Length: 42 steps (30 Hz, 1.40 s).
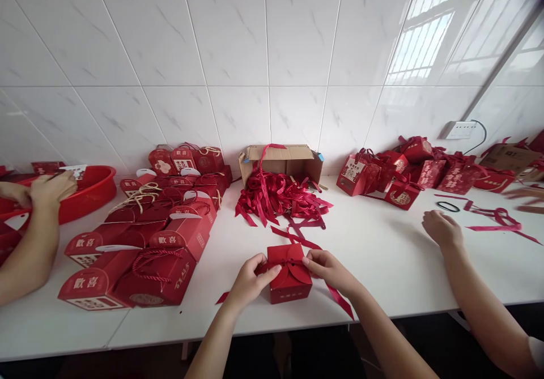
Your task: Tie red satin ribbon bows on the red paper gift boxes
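Observation:
A small red gift box [291, 289] with a petal-shaped folded top stands on the white table near its front edge. Dark red ribbon [340, 301] crosses its top, with one tail trailing to the right and another to the left. My left hand [254, 277] pinches the ribbon at the box's left side, its thumb on the lid. On the right side, my right hand [329, 268] grips the ribbon between thumb and fingers. Just behind the box, a loose ribbon end lies on the table.
A cardboard box [280, 153] spills a heap of red ribbons [280, 197] at the back. Red gift boxes [157, 277] are grouped on the left, tied ones [399, 192] on the right. Co-workers' hands work at a red basin [87, 200] far left and at far right, near a black ring [447, 206].

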{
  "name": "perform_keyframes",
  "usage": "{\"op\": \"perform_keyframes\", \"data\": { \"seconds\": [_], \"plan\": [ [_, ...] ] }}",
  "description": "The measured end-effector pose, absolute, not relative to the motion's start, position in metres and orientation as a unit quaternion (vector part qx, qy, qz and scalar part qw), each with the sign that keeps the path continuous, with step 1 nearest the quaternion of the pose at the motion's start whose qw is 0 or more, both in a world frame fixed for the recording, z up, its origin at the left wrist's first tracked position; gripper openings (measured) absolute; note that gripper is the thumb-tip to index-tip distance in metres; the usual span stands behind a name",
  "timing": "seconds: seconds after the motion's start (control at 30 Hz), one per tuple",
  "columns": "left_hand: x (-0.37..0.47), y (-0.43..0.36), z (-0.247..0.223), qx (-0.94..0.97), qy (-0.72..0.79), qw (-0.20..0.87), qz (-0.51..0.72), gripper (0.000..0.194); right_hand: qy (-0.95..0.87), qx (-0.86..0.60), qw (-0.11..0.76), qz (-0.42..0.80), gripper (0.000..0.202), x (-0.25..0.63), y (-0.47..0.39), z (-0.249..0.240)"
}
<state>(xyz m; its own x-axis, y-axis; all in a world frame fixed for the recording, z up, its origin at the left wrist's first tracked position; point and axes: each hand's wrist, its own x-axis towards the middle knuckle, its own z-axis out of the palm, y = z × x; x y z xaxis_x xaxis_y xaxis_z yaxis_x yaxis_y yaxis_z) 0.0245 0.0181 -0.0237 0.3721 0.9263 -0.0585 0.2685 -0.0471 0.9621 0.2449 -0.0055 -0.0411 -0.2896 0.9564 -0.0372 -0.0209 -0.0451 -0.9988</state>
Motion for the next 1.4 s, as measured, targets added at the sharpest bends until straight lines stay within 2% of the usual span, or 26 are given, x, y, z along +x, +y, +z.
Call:
{"op": "perform_keyframes", "data": {
  "seconds": [0.17,0.33,0.57,0.7,0.83,1.0,1.13,1.23,1.4],
  "plan": [
    [0.026,0.020,-0.031,0.601,0.438,0.586,0.322,0.034,-0.510,-0.411,0.431,0.621,0.043,0.242,-0.005,-0.043],
    [0.021,0.024,-0.041,0.578,0.425,0.607,0.344,0.045,-0.498,-0.415,0.438,0.622,0.047,0.251,-0.002,-0.050],
    [0.014,0.028,-0.034,0.627,0.449,0.537,0.343,0.044,-0.517,-0.425,0.433,0.604,0.043,0.262,-0.003,-0.047],
    [0.011,0.026,-0.028,0.643,0.472,0.511,0.322,0.041,-0.486,-0.418,0.431,0.635,0.039,0.268,-0.005,-0.047],
    [0.010,0.022,-0.024,0.662,0.508,0.416,0.361,0.026,-0.468,-0.394,0.446,0.653,0.038,0.274,-0.010,-0.039],
    [0.036,0.010,-0.011,0.751,0.459,0.248,0.405,0.036,-0.460,-0.352,0.461,0.672,0.029,0.267,-0.015,-0.016],
    [0.068,0.008,-0.002,0.787,0.422,0.153,0.424,0.036,-0.499,-0.379,0.453,0.634,0.036,0.254,-0.018,0.003],
    [0.077,0.015,-0.003,0.759,0.447,0.112,0.461,0.034,-0.521,-0.404,0.455,0.598,0.035,0.252,-0.021,0.009],
    [0.070,0.023,-0.006,0.722,0.485,0.115,0.480,0.037,-0.545,-0.468,0.442,0.537,0.030,0.254,-0.022,-0.001]
  ]
}}
